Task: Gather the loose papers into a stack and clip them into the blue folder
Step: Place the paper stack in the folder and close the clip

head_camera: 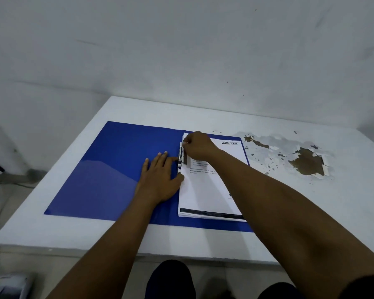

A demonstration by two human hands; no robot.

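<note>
The blue folder (117, 169) lies open on the surface (73, 238). The paper stack (212, 190) sits squared beside its clip (182, 157). Left hand (160, 180), flat and empty, braces the folder; right hand (198, 147) pinches the clip's top, likely to seat it.

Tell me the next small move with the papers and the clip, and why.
Probably press the clip lever down with the right hand. The papers already lie stacked on the folder's right half with their edge at the clip, the right fingers pinch its top, and the left hand steadies beside it.
</note>
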